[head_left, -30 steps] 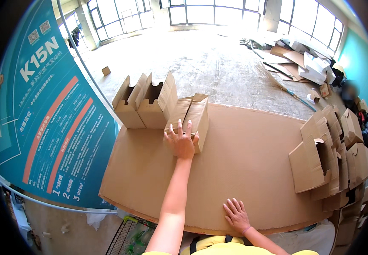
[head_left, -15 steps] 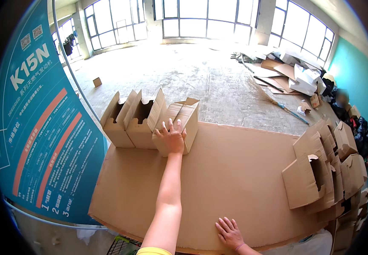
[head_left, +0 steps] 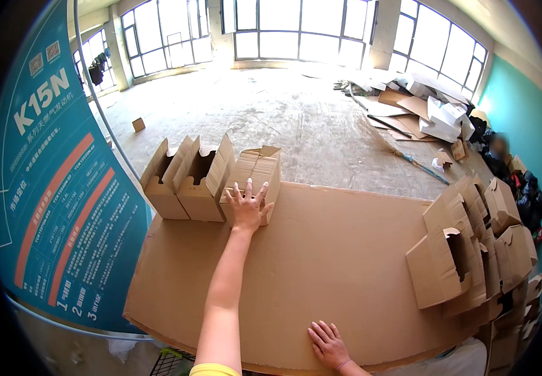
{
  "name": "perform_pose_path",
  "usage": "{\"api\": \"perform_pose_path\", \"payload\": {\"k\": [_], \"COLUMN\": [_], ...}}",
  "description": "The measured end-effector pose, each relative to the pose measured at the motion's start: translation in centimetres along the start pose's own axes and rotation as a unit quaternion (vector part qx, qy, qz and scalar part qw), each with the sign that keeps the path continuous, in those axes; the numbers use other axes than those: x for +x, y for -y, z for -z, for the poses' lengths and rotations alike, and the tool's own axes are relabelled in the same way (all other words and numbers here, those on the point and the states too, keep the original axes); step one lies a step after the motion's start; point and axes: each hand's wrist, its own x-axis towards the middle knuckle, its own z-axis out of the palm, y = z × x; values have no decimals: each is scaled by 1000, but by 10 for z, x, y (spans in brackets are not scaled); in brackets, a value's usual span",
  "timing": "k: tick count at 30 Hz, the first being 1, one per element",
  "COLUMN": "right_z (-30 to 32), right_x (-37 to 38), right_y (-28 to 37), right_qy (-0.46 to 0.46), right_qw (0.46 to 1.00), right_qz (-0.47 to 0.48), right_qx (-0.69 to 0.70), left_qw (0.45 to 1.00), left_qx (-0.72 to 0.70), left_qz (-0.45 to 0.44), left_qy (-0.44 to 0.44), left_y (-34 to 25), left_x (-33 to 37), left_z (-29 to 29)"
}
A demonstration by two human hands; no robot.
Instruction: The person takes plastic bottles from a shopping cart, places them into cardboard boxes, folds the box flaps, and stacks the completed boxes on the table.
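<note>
My left hand [head_left: 248, 205] reaches out to the far left part of the table with its fingers spread. It presses on the near side and top edge of a brown cardboard box [head_left: 260, 164] whose top flaps are folded down. Left of that box stand two more cardboard boxes, a middle one [head_left: 203, 199] and an outer one [head_left: 163, 199], with their tops open and flaps upright. My right hand [head_left: 329, 344] lies flat near the front edge of the cardboard-covered table [head_left: 308, 263], fingers stretched and holding nothing.
Several open and partly folded cardboard boxes [head_left: 437, 269] are piled at the table's right end. A blue printed banner [head_left: 70, 188] stands at the left. On the floor beyond lie a broom [head_left: 418, 164], scrap cardboard [head_left: 412, 103] and black bags [head_left: 530, 200].
The flaps on the right-hand box now lie flatter, and the box sits squarer beside the others. My left hand's fingers have spread wider on it. My right hand stays on the table.
</note>
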Motion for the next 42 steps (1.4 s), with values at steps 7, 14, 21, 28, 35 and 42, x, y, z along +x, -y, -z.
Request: {"api": "perform_pose_path", "payload": {"k": [7, 14, 21, 28, 35, 42], "right_z": [-11, -1, -6, -25, 39, 240], "right_x": [-4, -3, -9, -8, -16, -54], "right_y": [-12, 2, -9, -18, -53, -174], "right_qy": [-3, -4, 2, -44, -210, -418], "right_qw": [1000, 1000, 1000, 998, 977, 847], "right_qz": [18, 5, 5, 40, -14, -240], "right_qx": [23, -13, -22, -6, -34, -226], "left_qw": [996, 999, 998, 979, 970, 892], "left_qx": [7, 1, -6, -121, -175, -15], "left_qz": [-91, -43, -2, -16, 128, 399], "left_qy": [0, 7, 70, 166, 110, -210], "left_y": [26, 33, -11, -41, 32, 183], "left_x": [9, 11, 8, -140, -309, -488], "left_z": [-16, -22, -10, 35, 112, 171]}}
